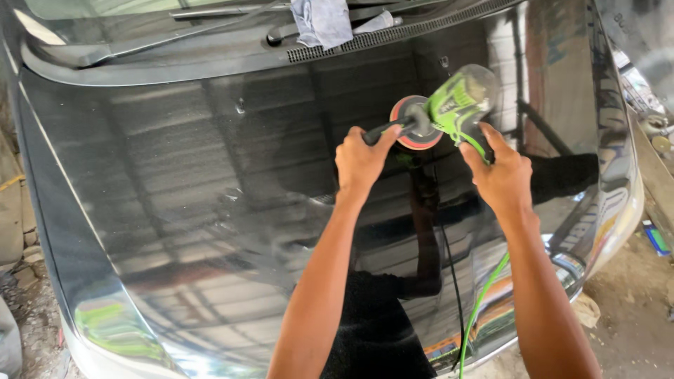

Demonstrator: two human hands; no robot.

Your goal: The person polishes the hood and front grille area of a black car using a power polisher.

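Observation:
A green power polisher (460,105) with a round red-edged pad (415,130) rests on the glossy black car hood (210,175). My left hand (361,160) is closed around its black side handle. My right hand (502,172) grips the green rear handle of the polisher. A green cable (481,302) and a black cord (453,274) trail from the tool down between my arms toward the hood's front edge.
A grey cloth (321,21) lies on the wiper area (393,31) at the base of the windscreen. The hood's front edge (604,238) curves down on the right above dirt ground, where a small blue object (656,238) lies.

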